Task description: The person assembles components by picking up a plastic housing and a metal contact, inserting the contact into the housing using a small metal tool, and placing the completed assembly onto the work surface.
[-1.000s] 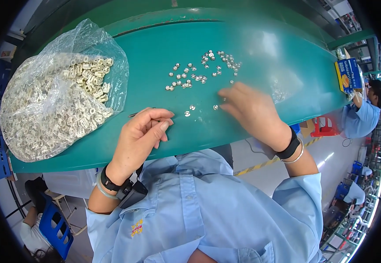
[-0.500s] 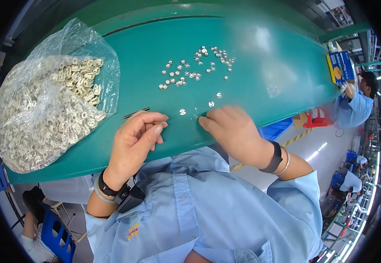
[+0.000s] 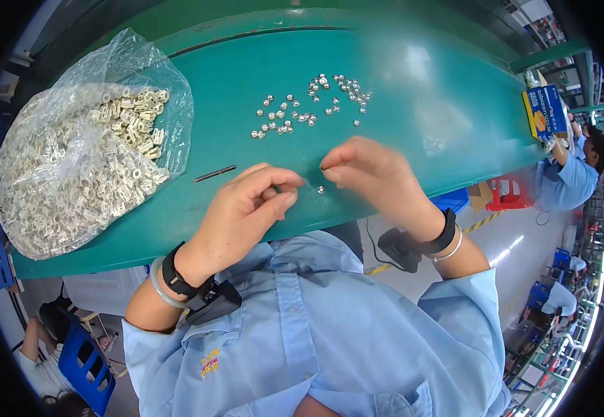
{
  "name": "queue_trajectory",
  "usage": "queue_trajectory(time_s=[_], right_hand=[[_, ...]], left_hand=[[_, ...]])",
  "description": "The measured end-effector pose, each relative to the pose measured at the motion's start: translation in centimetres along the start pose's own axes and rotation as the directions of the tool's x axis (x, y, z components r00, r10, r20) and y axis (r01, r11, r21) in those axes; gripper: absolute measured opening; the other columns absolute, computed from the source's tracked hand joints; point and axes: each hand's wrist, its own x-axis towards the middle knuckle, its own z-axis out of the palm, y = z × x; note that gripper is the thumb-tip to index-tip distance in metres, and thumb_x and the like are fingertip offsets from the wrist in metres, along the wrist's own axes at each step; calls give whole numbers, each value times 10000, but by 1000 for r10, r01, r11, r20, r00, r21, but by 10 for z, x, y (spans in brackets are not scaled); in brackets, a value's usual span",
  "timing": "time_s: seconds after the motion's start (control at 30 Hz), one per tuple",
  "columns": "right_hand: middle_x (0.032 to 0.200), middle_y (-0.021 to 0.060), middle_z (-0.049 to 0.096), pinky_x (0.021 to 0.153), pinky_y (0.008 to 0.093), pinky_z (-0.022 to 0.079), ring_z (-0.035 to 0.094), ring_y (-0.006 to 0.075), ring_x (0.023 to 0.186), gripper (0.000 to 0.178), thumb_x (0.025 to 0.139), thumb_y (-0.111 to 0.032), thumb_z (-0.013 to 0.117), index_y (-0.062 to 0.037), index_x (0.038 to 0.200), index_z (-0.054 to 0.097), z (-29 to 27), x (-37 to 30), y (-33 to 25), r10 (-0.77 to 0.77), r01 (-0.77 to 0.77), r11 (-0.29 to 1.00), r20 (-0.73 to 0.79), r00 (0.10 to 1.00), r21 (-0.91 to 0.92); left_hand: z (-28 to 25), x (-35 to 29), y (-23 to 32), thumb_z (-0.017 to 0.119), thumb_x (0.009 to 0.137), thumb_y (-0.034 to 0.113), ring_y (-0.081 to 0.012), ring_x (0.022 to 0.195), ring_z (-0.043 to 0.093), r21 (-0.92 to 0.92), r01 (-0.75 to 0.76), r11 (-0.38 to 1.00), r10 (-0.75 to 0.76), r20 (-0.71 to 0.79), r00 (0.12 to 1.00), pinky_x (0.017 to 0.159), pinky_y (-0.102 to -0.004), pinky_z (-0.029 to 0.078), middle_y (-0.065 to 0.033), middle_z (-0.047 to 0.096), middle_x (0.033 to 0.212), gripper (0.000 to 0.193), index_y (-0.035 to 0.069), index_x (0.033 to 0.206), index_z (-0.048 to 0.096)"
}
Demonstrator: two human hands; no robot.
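My left hand hovers low over the green bench, thumb and forefinger closed together; whatever sits between them is too small to make out. Facing it, my right hand pinches with thumb and forefinger, a tiny dark edge showing at the tips. A small shiny round metal piece lies on the bench between the two hands. Farther off, several similar metal pieces are scattered in a loose patch. Left of my left hand rests a slim dark rod, apart from the fingers.
At the left stands a large clear plastic bag full of cream-coloured small parts. The green bench extends to the right, where a blue and yellow box and a co-worker are. A red stool stands beyond the bench edge.
My left hand has moved right, away from the dark rod. My right hand has risen slightly, fingertips now pinched. The loose metal pieces near my hands no longer lie where they were; one shows between them.
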Motion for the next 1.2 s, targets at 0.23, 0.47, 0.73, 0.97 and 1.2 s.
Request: queue_trajectory(time_s=[0.23, 0.47, 0.73, 0.97, 1.2], right_hand=[[845, -18, 631, 682, 229, 480, 582, 67, 759, 159, 884, -136, 652, -28, 1000, 665, -26, 9, -8, 241, -243, 961, 28, 970, 136], [842, -3, 644, 681, 241, 487, 589, 78, 749, 184, 881, -166, 650, -26, 999, 668, -56, 4, 5, 263, -270, 958, -80, 962, -98], [882, 73, 626, 722, 306, 493, 612, 193, 795, 146, 879, -118, 625, -19, 979, 662, -59, 4, 19, -47, 30, 866, -22, 999, -498], [887, 93, 592, 705, 340, 481, 594, 251, 793, 120, 846, -69, 645, -25, 958, 653, -49, -21, 22, -273, 212, 805, -29, 962, -554], [863, 87, 576, 656, 359, 478, 588, 276, 783, 177, 791, -69, 686, -58, 961, 637, -34, -27, 24, -367, 294, 689, 31, 930, -662]], left_hand=[[0, 11, -3, 594, 907, 49, -66, 684, 554, 98, -49, 994, 45, 42, 998, 631, -214, 443, -16, 541, 865, 156, 28, 1058, 624], [-7, 5, -1, 569, 934, 62, -91, 754, 554, 158, -16, 987, 6, 64, 998, 666, -219, 454, -40, 556, 963, 184, -5, 1099, 615], [-5, 6, 1, 571, 934, 69, -95, 751, 553, 204, 0, 979, -13, 65, 998, 675, -225, 454, -48, 563, 954, 180, -5, 1091, 619], [-5, 6, -6, 609, 887, 28, -101, 685, 550, 271, -90, 958, 79, 52, 996, 625, -232, 454, -38, 574, 902, 172, 30, 1058, 633], [9, 12, 2, 651, 841, 28, -226, 695, 577, 530, -276, 802, 233, 149, 961, 620, -313, 480, -83, 577, 899, 192, 36, 1031, 631]])
